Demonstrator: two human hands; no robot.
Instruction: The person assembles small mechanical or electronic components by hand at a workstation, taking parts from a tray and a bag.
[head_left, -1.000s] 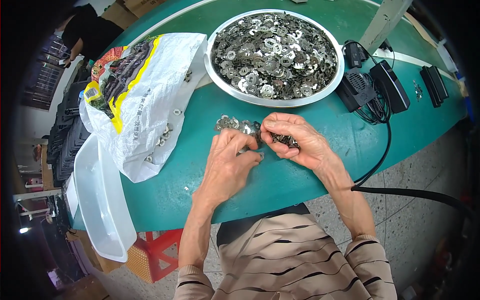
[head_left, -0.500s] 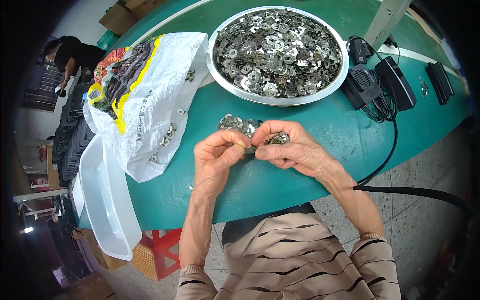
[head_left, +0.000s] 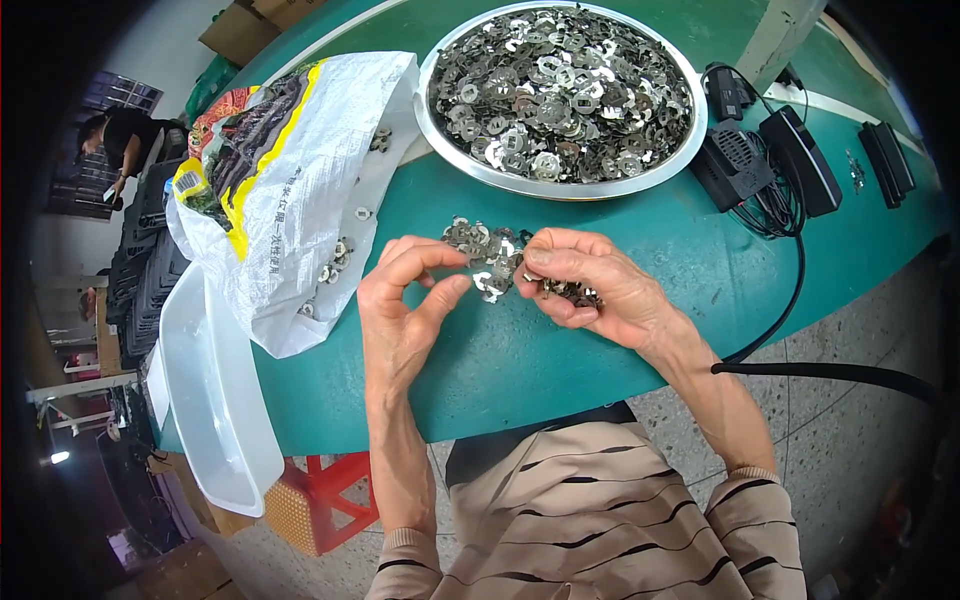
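Note:
My left hand [head_left: 408, 300] is over the green table with thumb and forefinger apart and nothing between them. Beside its fingertips is a small pile of flat, shiny metal pieces [head_left: 480, 243], with a few bright ones at its near edge. My right hand [head_left: 610, 290] is closed, thumb against the curled fingers. More small metal pieces [head_left: 572, 291] show between its thumb and lower fingers, apparently held in the palm. Behind the hands stands a large round metal basin [head_left: 560, 190], heaped with the same kind of round, slotted pieces.
A white woven sack [head_left: 310, 200] lies at the left, loose pieces on it. An empty white plastic tray [head_left: 215, 400] juts past the table edge. Black power adapters [head_left: 795, 160] and cables are at the right. A red stool [head_left: 335, 500] stands below; a person [head_left: 130, 145] is beyond.
My hands were together, fingertips meeting at a small piece. Now they are apart: the left has drawn left and opened, and the right has turned, showing the pieces in it.

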